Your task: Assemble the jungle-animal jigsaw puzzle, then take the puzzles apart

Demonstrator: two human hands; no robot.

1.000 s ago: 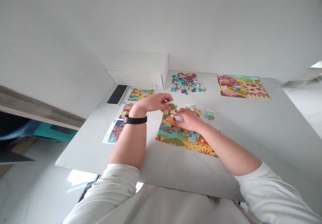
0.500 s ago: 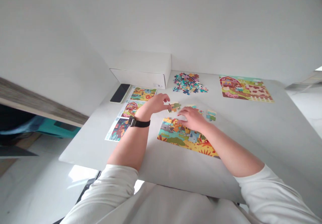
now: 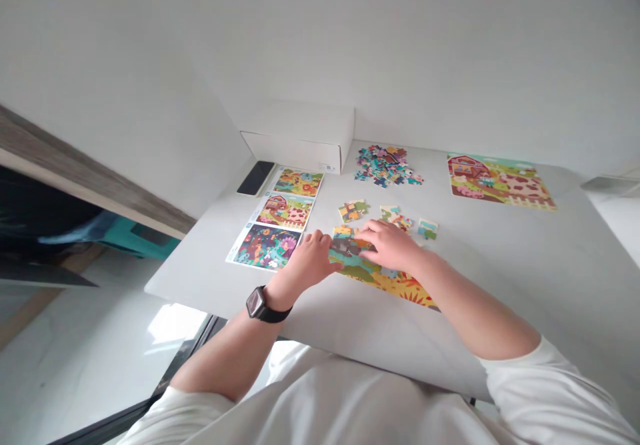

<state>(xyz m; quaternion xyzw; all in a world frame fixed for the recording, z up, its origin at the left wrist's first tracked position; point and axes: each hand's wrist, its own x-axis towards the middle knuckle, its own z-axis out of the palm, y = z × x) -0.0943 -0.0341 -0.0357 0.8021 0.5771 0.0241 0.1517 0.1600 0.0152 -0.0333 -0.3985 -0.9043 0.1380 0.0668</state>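
Note:
A partly assembled jigsaw puzzle (image 3: pixel 370 273) with a bright jungle picture lies on the table in front of me. My left hand (image 3: pixel 311 258) is against its left edge, with the thumb spread from bent fingers. My right hand (image 3: pixel 393 245) rests over its upper part, index finger and thumb apart and touching the pieces; its other fingers and the pieces beneath are partly hidden. Just beyond the puzzle lie a joined cluster of pieces (image 3: pixel 353 210), another group of pieces (image 3: pixel 395 215) and a blue-green puzzle piece (image 3: pixel 428 229).
A heap of loose pieces (image 3: pixel 385 165) lies at the back, right of a white box (image 3: pixel 295 150). A finished farm puzzle (image 3: pixel 503 182) is at the far right. Left are a picture sheet (image 3: pixel 273 245) and a phone (image 3: pixel 256 178) on the white table (image 3: pixel 200 278).
My left hand has moved from the loose cluster down to the puzzle's left edge. My right hand remains over the puzzle's upper part. The view has shifted slightly.

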